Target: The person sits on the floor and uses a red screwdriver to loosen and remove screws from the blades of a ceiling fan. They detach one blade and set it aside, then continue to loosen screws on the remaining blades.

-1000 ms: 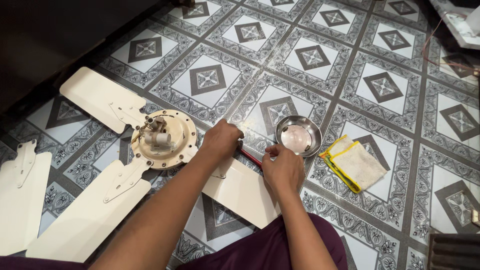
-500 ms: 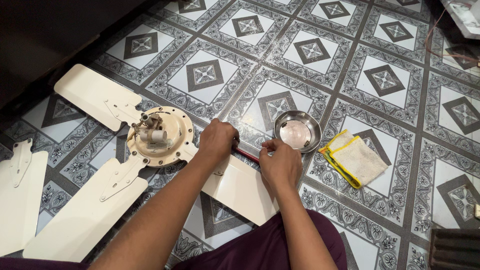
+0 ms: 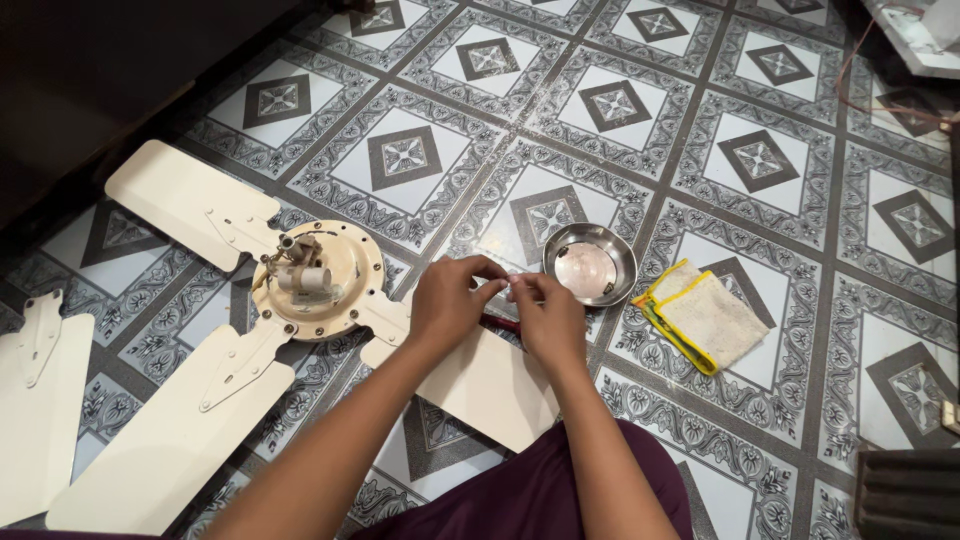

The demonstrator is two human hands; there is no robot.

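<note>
My left hand (image 3: 448, 300) and my right hand (image 3: 545, 318) meet fingertip to fingertip above the floor, both pinching a small pale part (image 3: 505, 286) that is too small to identify. Just under them a red-handled tool (image 3: 503, 323) lies across a cream fan blade (image 3: 470, 385). That blade joins the round cream motor hub (image 3: 320, 280) of a ceiling fan lying on the patterned tile floor. A steel bowl (image 3: 556, 243) sits just right of my hands.
Two more blades (image 3: 180, 195) (image 3: 170, 430) stick out from the hub, and a loose blade (image 3: 40, 400) lies at far left. A white cloth with yellow edging (image 3: 705, 320) lies right of the bowl. Dark furniture (image 3: 90, 70) fills the top left, and a dark ribbed object (image 3: 905, 495) sits at bottom right.
My left hand has lifted off the red-handled tool and moved right. My right hand rose to meet it, and both now pinch a small part. The tool rests on the blade.
</note>
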